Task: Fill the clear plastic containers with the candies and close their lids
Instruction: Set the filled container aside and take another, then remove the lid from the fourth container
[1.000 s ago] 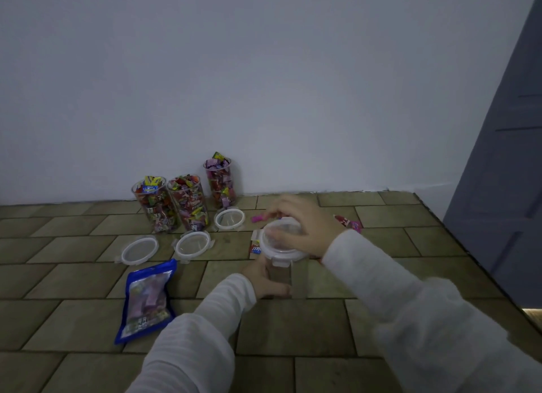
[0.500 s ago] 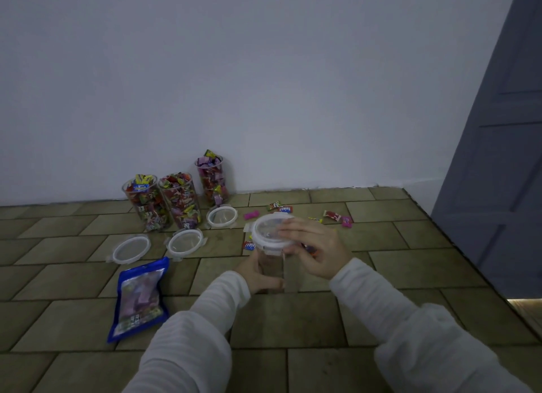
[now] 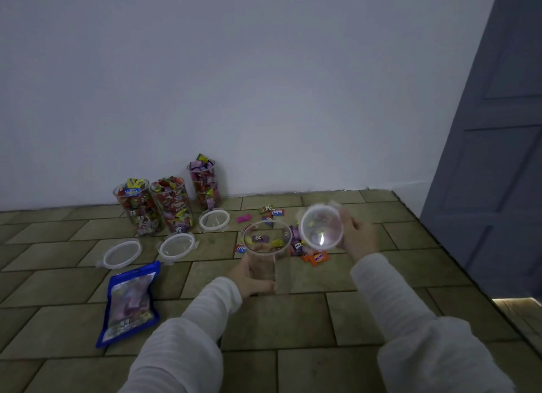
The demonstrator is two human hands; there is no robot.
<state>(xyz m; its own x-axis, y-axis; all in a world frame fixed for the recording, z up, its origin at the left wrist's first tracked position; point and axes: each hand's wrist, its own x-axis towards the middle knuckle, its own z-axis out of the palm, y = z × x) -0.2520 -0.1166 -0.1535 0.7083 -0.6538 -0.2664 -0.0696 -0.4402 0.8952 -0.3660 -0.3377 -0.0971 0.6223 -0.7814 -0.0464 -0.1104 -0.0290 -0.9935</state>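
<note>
An empty, tall clear plastic container stands upright on the tan tiled floor, the left hand curled around its base. Just right of its open mouth, the right hand grips a round clear lid by the edge, lifted and tilted. Loose wrapped candies lie behind; three filled containers stand by the wall.

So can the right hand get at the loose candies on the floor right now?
Probably not yet: the right hand is gripping the lid, though the loose candies lie just below it with nothing between.
</note>
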